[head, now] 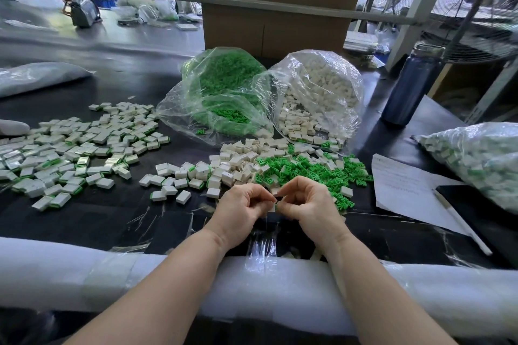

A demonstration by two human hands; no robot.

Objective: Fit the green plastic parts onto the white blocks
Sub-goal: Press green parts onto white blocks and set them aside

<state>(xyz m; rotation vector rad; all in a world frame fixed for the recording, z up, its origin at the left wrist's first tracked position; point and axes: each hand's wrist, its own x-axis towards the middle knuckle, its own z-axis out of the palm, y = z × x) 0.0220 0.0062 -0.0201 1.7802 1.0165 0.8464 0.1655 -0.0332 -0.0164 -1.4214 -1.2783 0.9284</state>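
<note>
My left hand (241, 207) and my right hand (305, 203) meet fingertip to fingertip over the black table. Between them sits a small white block (272, 207) with a green plastic part (275, 206) at its edge; fingers hide most of both. Just beyond the hands lies a loose pile of white blocks (238, 165) and a scatter of green parts (308, 171). A wide spread of blocks with green edges (78, 151) covers the table's left side.
Two open clear bags stand behind the piles, one of green parts (224, 87), one of white blocks (322, 92). A filled bag (476, 159), a paper sheet (403, 185) and a pen (462, 224) lie right. A dark bottle (409, 87) and cardboard boxes (274, 28) stand behind. White foam (112, 274) pads the near edge.
</note>
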